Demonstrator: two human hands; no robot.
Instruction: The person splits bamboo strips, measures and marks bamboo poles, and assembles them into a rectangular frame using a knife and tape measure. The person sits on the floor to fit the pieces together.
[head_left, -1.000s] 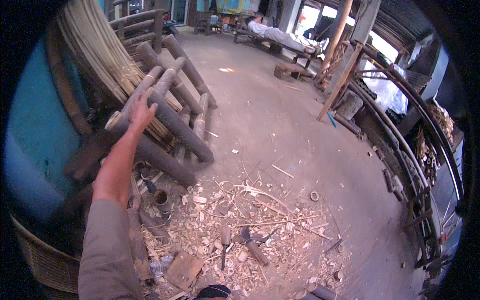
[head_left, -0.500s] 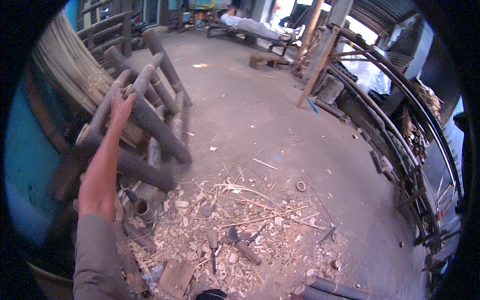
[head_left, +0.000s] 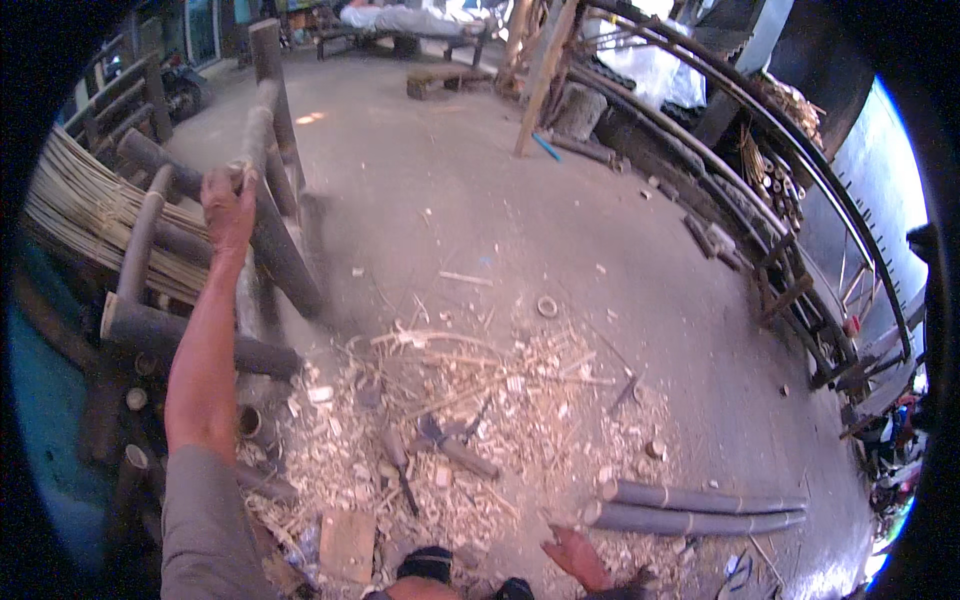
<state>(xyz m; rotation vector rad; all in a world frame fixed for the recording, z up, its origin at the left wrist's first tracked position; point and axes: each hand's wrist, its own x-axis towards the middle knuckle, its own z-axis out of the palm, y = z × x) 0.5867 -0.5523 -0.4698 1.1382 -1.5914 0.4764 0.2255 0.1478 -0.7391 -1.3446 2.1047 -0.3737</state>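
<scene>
My left hand, arm stretched forward, is closed around the upper end of a bamboo frame made of thick dark poles at the left. The fingers wrap over the pole's end. My right hand shows at the lower edge, holding nothing, its fingers apart. Just beyond it, two dark bamboo poles lie side by side on the floor. Among the shavings between my hands lie a hatchet-like tool with a wooden handle and a wooden-handled blade.
Wood shavings cover the near floor, with a flat board by my left side. Bundled thin strips stand behind the frame. A bamboo rack runs along the right. Someone in pale clothing lies on a bench at the back.
The view has swung to the right and down, bringing the two bamboo poles fully in. My right hand has appeared at the lower edge. My left hand keeps its hold on the bamboo frame.
</scene>
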